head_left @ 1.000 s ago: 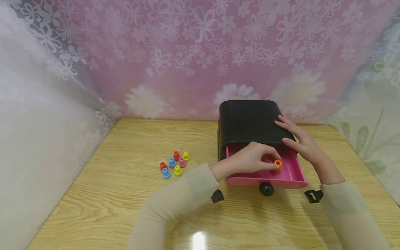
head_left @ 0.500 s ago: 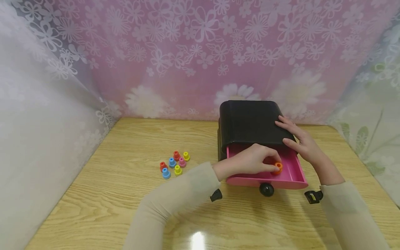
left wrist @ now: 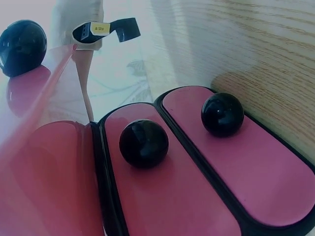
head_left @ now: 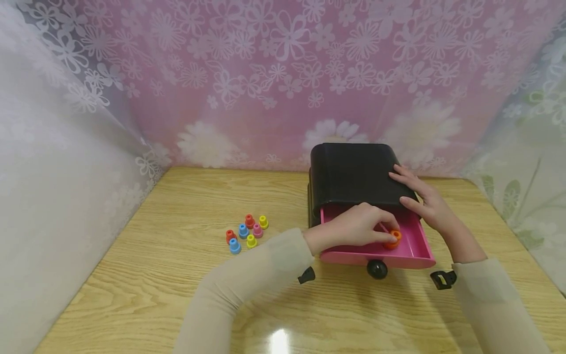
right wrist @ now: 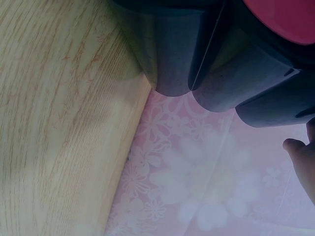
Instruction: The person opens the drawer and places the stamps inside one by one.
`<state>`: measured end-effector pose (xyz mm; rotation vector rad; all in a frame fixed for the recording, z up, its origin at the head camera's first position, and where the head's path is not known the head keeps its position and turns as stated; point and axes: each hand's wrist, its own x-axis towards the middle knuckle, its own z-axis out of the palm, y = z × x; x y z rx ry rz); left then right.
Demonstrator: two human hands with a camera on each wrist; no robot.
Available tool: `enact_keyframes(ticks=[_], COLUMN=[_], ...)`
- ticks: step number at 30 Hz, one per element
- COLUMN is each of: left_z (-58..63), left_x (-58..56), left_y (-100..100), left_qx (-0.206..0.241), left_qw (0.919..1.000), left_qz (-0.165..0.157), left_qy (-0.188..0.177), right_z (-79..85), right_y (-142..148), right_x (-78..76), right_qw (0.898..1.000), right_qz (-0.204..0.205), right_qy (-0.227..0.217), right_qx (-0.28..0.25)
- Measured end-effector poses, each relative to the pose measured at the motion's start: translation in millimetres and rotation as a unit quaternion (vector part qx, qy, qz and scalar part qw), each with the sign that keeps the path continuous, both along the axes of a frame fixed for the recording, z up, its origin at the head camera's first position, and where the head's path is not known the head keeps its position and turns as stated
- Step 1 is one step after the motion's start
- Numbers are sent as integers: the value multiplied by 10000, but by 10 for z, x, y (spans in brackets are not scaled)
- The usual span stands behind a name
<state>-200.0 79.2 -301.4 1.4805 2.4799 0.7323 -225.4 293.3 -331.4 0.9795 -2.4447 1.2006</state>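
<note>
Inside the pulled-out pink drawer [head_left: 419, 243] of a black cabinet [head_left: 353, 172], my left hand [head_left: 360, 226] pinches a small orange stepped peg [head_left: 393, 241] between thumb and fingers. Its lower part is partly hidden by the fingertips. My right hand [head_left: 426, 201] rests on the cabinet's right top edge, fingers spread. In the right wrist view, a thumb [right wrist: 298, 152] shows beside the black casing [right wrist: 246, 83]. The left wrist view looks down on the front, where two more pink drawers [left wrist: 162, 196] with round black knobs stand shut; neither hand's grip shows there.
Several small red, blue, yellow and pink pegs [head_left: 251, 241] stand in a cluster on the wooden table [head_left: 177, 295], left of the cabinet. The drawer's black knob [head_left: 377, 269] sticks out toward the front. A flowered curtain [head_left: 265, 98] hangs behind the table.
My left hand and the orange peg have shifted very slightly toward the drawer's front. The right hand, the cabinet and the peg cluster stay where they were.
</note>
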Motion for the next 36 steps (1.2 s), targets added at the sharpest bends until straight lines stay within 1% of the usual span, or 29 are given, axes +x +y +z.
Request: enact_keyframes(ticks=[7,14,21,26,31,36], left_z=[9,-9,13,34,56,71], left_x=[0,-13,-28,-50,-61,-25], left_y=[36,62,26,-41,-115,-215], left_qx=[-49,-142,-148,93,328,552], left_qw=[10000,9999,9999,9999,9995,9985], left_qz=[-46,-55,-37,-55,-50,-28], left_qy=[-16,1,36,124,4,-63], right_z=[-2,-18,-10,-4,-3,-3], right_y=[5,12,3,-6,-6,-4], right_x=[7,-8,-4,-4,6,13], right_qw=[10000,9999,9999,10000,9999,10000], right_qz=[-13,-103,-54,-26,8,-6], right_qy=[8,42,61,86,68,13], right_qx=[-89,-81,-74,-35,-77,-69])
